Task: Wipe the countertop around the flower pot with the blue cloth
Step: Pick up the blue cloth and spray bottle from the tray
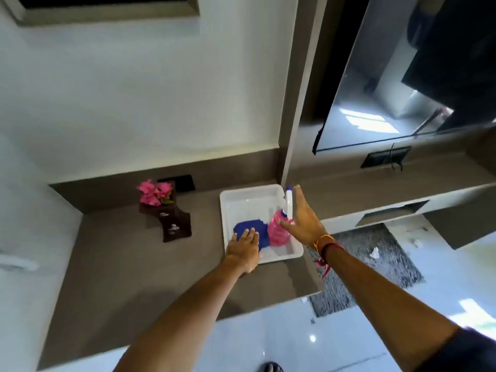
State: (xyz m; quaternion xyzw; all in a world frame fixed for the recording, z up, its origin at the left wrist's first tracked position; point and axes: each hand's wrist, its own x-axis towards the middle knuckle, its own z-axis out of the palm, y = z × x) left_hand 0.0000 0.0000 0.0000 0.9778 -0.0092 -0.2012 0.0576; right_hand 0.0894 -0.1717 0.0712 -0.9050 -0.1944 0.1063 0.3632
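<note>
- The flower pot (171,220) with pink blooms is standing on the bench (120,264), well apart at nine o'clock from the white tray (241,196).
- My left hand (244,249) is lying flat on the blue cloth (264,229) in the tray, grip wide.
- My right hand (302,217) is reaching beside the pink spray bottle (277,230), grip wide, holding nothing.

This looks like a lived-in room of a home or hotel suite. A built-in brown tabletop (128,264) runs along a white wall, with a wall-mounted television (389,84) and sockets (385,159) beside it. A pot of pink flowers (163,208), a glossy tiled floor (268,342) and a shaggy grey rug (375,264) complete the domestic look.
</note>
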